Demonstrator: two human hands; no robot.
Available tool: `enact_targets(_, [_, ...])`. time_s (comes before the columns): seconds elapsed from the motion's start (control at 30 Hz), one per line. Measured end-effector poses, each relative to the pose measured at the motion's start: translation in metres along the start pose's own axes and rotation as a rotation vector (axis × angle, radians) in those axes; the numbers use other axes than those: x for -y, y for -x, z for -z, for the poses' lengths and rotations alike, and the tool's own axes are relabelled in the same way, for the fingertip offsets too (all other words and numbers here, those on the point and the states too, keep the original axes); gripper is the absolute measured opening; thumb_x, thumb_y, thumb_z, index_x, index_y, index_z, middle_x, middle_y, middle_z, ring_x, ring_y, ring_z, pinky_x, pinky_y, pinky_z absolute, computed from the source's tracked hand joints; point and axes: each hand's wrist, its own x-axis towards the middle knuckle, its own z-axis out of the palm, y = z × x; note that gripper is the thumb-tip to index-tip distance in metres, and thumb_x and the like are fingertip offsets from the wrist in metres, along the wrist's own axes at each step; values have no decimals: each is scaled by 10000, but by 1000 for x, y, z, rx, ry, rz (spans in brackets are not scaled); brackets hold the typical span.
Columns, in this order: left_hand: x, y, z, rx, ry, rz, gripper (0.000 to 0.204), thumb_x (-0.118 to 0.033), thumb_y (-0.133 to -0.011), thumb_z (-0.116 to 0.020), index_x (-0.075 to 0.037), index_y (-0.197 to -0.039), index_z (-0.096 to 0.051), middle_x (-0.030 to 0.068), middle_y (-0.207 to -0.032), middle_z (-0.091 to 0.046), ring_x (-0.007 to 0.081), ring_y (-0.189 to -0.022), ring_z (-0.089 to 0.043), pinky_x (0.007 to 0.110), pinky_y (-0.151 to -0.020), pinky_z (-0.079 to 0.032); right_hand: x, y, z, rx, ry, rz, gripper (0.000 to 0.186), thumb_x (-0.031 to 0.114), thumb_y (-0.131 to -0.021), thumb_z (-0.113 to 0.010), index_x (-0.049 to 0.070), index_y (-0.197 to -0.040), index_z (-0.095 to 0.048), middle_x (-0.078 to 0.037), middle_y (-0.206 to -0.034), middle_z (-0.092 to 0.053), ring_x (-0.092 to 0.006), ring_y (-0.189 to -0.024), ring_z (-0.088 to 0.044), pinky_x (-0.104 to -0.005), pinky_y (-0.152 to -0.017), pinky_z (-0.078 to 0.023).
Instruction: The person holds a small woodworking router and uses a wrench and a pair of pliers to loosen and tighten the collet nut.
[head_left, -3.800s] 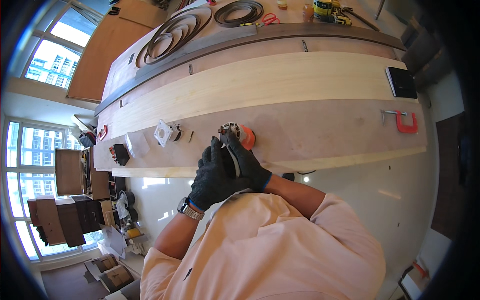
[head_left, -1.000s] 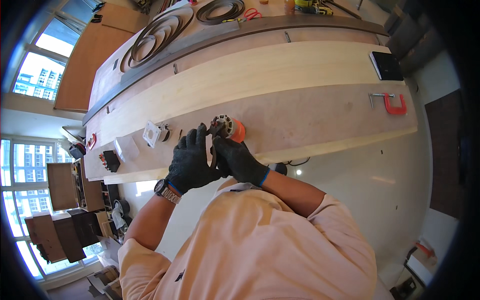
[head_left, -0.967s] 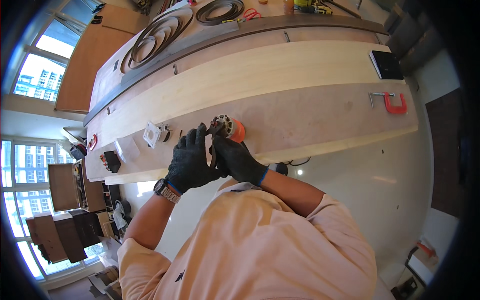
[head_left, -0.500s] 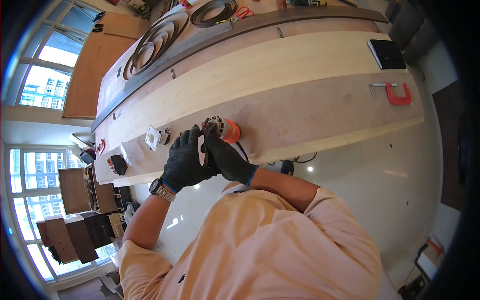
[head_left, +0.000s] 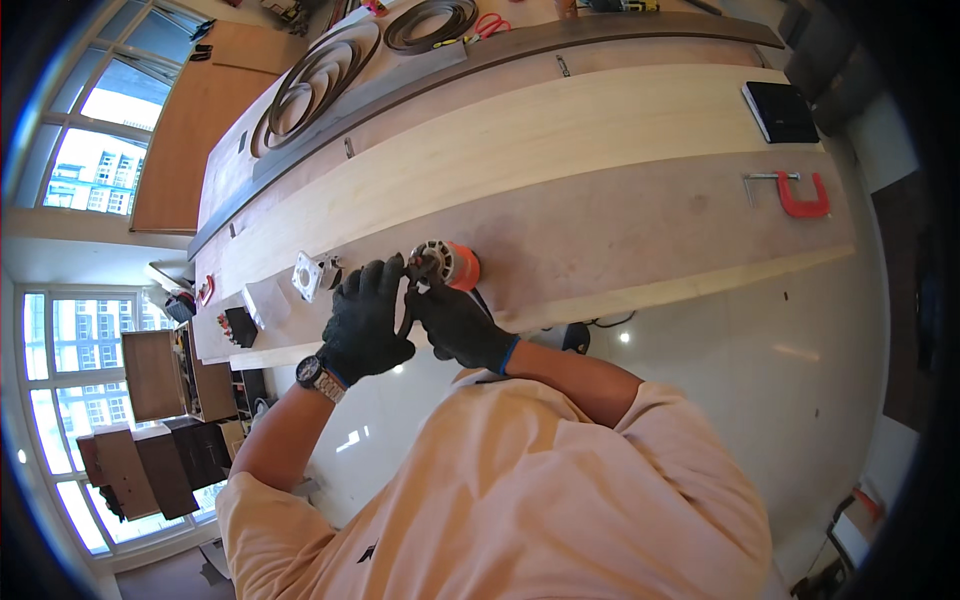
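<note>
An orange-and-grey trim router motor (head_left: 461, 268) rests on the board near its front edge, its dark shaft end towards my hands. My left hand (head_left: 365, 318), in a black glove, is at the left of that end, fingers bent and close together. From the right, my right hand (head_left: 462, 328), gloved too, curls its fingers at the shaft end. A thin dark strip (head_left: 405, 318) shows between the hands; its kind and which hand holds it are unclear. Left of them stands a router base with a white plate (head_left: 307, 275).
Farther left are a clear plastic piece (head_left: 266, 301) and a black box of bits (head_left: 239, 326). A red C-clamp (head_left: 803, 195) and a black notebook (head_left: 779, 112) lie at the right. Coiled edging strips (head_left: 330, 75) and red scissors (head_left: 490, 24) lie at the back.
My hands have drawn slightly apart at the router's shaft end, and more of the dark strip shows between them. The router stays in place; the view has shifted slightly.
</note>
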Motion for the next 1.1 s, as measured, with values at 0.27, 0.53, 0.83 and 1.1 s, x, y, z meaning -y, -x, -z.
enact_targets(0.27, [-6,0,-3,-5,14,51,955,-111,-660,-786,9,-1504,-358,283,-1361,-493,503,-1243,-496,587,-1067,-423,1,3,-4,-33,104,98,531,379,-1040,-607,168,-1494,-430,0,-729,-507,-92,-467,-436,-290,-389,-355])
enact_targets(0.53, [-6,-11,-23,-187,-75,92,846,-132,-719,-773,0,-1473,-413,262,-1351,-514,478,-1274,-476,602,-1122,-351,-11,-13,-5,76,37,218,487,399,-1084,-511,149,-1496,-441,-36,-735,-546,-121,-455,-463,-297,-402,-396])
enact_targets(0.83, [-15,-11,-31,-172,0,123,910,-279,-717,-853,-13,-1480,-435,240,-1391,-497,448,-1292,-475,608,-1112,-347,-2,-9,-2,88,124,156,564,482,-1097,-451,160,-1549,-350,-23,-708,-522,-98,-474,-475,-285,-395,-381])
enact_targets(1.1, [-25,-18,-20,31,-11,170,1157,-397,-577,-961,36,-1480,-382,216,-1381,-503,436,-1309,-467,650,-1093,-352,2,-6,-6,60,-157,17,408,564,-1093,-393,218,-1276,-508,15,-705,-486,-87,-465,-414,-257,-399,-334])
